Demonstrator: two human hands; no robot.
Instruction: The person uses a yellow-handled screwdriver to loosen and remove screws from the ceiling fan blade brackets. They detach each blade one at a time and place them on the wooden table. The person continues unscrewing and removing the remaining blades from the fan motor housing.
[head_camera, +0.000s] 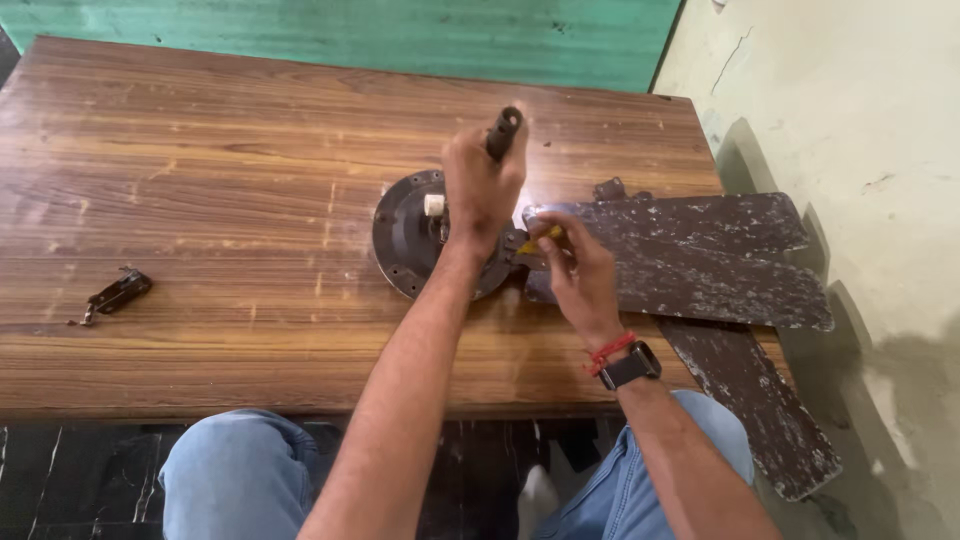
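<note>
The ceiling-fan motor housing lies mid-counter, its dark shaft gripped by the left hand. The right hand pinches a yellow-handled screwdriver at the blade joint; holding the shaft firm would steady that work. The worn blades overhang the wooden counter at its right edge near the wall; open room lies left, around a small metal bracket.

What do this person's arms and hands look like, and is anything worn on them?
Both arms are bare, with no sleeves in view, and neither the left hand nor the right hand wears a glove. The right wrist carries a black smartwatch on a dark strap, with a red thread bracelet just above it. The left wrist is bare. No rings can be made out.
</note>
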